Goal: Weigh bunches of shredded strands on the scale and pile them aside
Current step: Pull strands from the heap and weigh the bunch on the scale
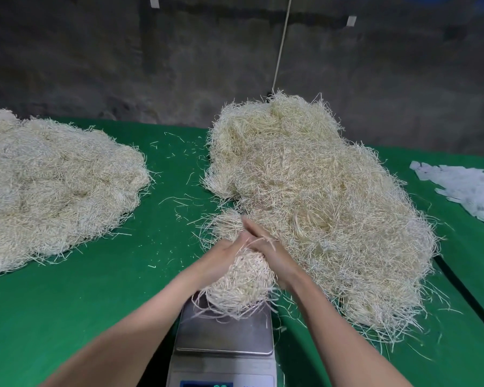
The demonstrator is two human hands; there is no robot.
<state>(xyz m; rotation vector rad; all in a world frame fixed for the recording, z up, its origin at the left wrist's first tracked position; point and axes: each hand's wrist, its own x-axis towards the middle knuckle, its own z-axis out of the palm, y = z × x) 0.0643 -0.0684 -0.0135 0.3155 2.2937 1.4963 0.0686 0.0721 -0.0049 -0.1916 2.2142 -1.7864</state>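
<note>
Left: flat pile of pale shredded strands (53,185) on the green table cloth (95,303), well apart from the work.

Centre: the left hand (221,261) curls its fingers round the far end of a rounded bunch of pale strands (241,283). The bunch sits on the far edge of the steel-topped scale (227,336) and overhangs it. The right hand (266,247) presses on the bunch's right side with fingers fairly straight, not wrapped. The display is cut off at the frame edge and cannot be read.

Right: large loose heap of the same strands (319,205), just beside the scale, then white paper slips (464,188).

Risks:
- Hand pressure probably adds load, so any reading now would be high.
- Trailing strands hang off the platform; if they rest on the cloth or snag the heap, the weight would read low.
- The bunch is loose; lifting it could shed strands or drag extra from the heap.
</note>
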